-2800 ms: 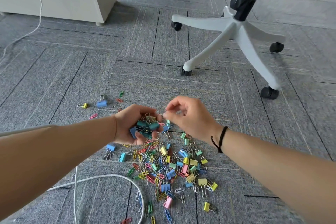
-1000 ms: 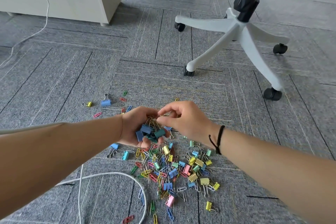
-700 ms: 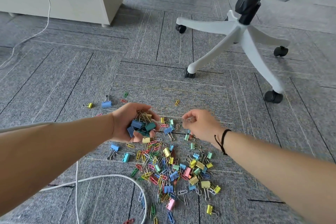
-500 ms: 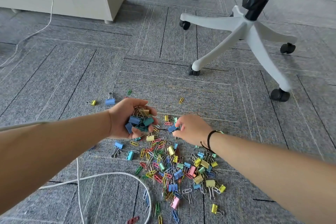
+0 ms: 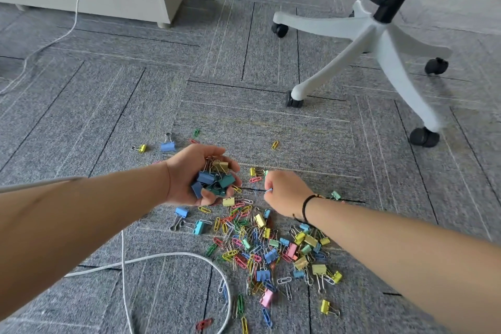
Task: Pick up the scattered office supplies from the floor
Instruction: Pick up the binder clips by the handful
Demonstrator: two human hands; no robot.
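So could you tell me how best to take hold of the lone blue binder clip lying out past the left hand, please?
Pinch the blue binder clip by its wire handles, which point up and away from the blue body on the carpet. Come from above and the far side; it lies apart from the pile, with only a small yellow binder clip beside it. The flat body looks harder to pinch.

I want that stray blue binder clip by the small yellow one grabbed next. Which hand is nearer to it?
Left. The left hand cups binder clips just right of the blue binder clip; the right hand is farther right.
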